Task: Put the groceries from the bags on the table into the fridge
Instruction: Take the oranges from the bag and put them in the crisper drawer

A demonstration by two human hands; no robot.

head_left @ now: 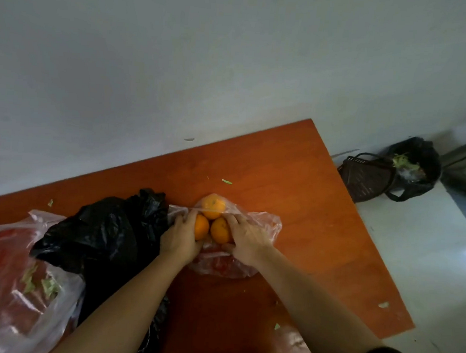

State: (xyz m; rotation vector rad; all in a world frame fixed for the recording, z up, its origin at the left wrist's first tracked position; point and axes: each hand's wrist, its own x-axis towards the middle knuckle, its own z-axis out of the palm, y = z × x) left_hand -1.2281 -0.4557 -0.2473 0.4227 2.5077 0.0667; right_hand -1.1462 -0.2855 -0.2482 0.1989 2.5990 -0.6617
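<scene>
Table top (pixel 295 180) was smooth wood-look stuff with a soft sheen, the black bag (pixel 104 230) was shiny crinkled plastic, the clear bag (pixel 261 222) thin wrinkly film, oranges (pixel 212 205) had dimpled, slightly glossy peel, wall (pixel 206 64) looked flat matt, floor (pixel 427 259) pretty glossy

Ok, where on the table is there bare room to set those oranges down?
Widest bare patch: the table right of the orange bag, up to the table's right edge. A strip runs along the wall behind the bags, with one green scrap. The left is crowded: black bag and printed clear bag lie touching. The left hand and right hand hold the oranges.
</scene>
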